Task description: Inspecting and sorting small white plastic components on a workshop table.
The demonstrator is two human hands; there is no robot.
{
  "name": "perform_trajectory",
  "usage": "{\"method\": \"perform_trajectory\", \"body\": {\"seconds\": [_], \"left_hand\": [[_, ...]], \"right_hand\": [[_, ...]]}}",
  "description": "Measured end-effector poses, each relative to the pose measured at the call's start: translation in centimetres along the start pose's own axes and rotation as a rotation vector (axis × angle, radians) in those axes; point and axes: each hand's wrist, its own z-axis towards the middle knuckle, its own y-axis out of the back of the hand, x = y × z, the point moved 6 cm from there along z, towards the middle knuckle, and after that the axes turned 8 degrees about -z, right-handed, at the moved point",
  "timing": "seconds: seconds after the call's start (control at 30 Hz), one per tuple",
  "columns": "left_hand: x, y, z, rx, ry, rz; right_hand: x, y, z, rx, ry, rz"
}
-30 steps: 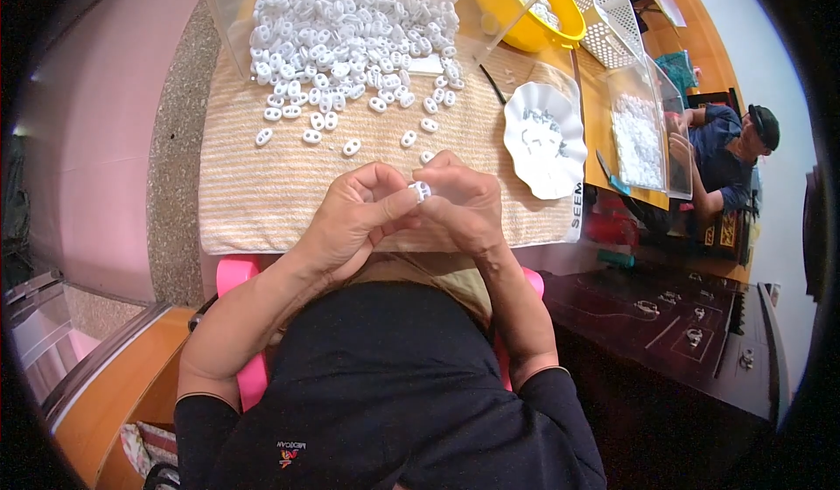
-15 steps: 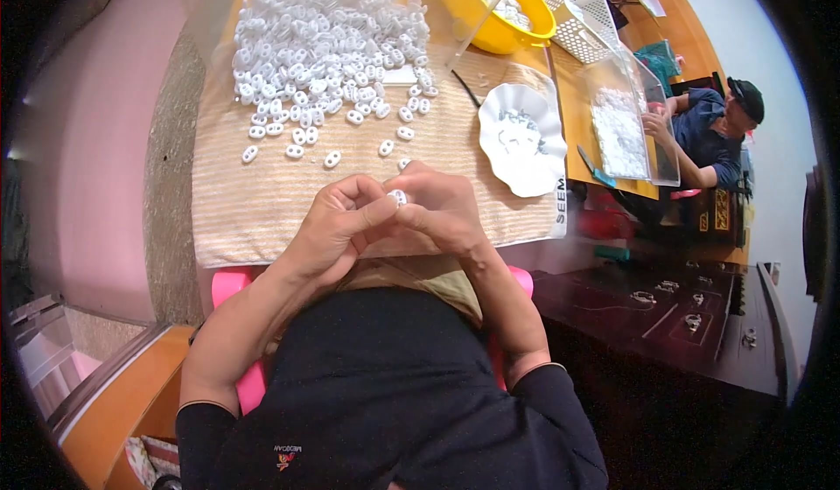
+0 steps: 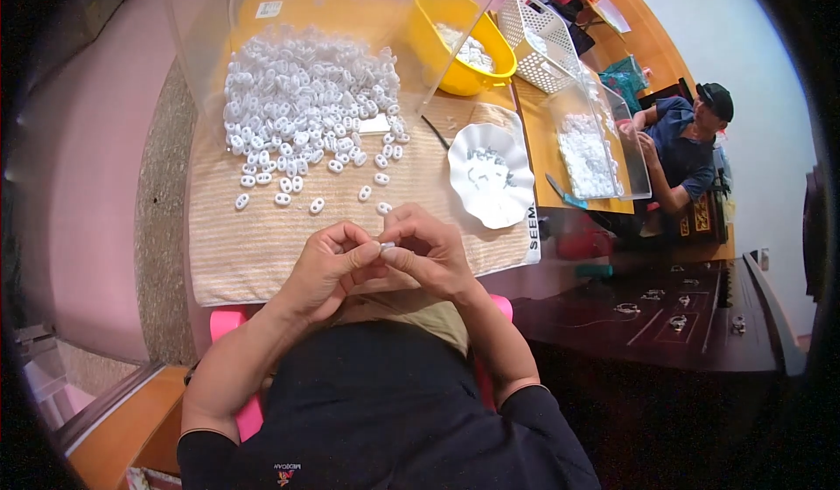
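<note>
Over the near edge of the striped towel, both my hands meet at their fingertips. My left hand (image 3: pixel 325 269) pinches a small white oval plastic piece (image 3: pixel 386 247) between thumb and forefinger. From the other side my right hand (image 3: pixel 430 252) grips the same piece with thumb and curled fingers. Only a sliver of it shows; the fingers cover the rest. Beyond my hands lie loose white two-hole oval pieces (image 3: pixel 317 206), which thicken into a large heap (image 3: pixel 306 96). To the right stands a white scalloped dish (image 3: pixel 468 203) holding small grey and white bits.
A clear panel (image 3: pixel 455 44) rises by the heap. Behind the dish are a yellow basin (image 3: pixel 427 31) and a white perforated basket (image 3: pixel 547 70). On the right table, a person (image 3: pixel 687 144) works at a clear box of white pieces (image 3: pixel 588 157); a blue-handled knife (image 3: pixel 569 194) lies nearby.
My view has tilted up, so the table sits lower in the picture. The piece between my fingers showed its holed face before; now just a thin part of it is visible.
</note>
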Motion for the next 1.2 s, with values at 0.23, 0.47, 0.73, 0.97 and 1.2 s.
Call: {"method": "perform_trajectory", "body": {"seconds": [0.23,0.47,0.73,0.97,1.2], "left_hand": [[0.1,0.2,0.1,-0.02,0.012,0.035],[-0.2,-0.1,-0.2,-0.032,-0.033,0.06],[-0.6,-0.2,0.0,-0.056,-0.051,0.088],[-0.7,-0.2,0.1,-0.062,-0.042,0.132],[-0.4,0.2,-0.2,-0.058,-0.064,0.14]], "right_hand": [[3.6,4.3,-0.4,-0.399,0.037,-0.346],[11.2,10.8,-0.7,-0.933,0.54,-0.632],[14.6,12.2,-1.4,-1.027,0.674,-0.686],[12.1,13.0,-1.6,-1.011,0.607,-0.753],[13.5,14.8,0.4,-1.158,0.596,-0.777]]}}
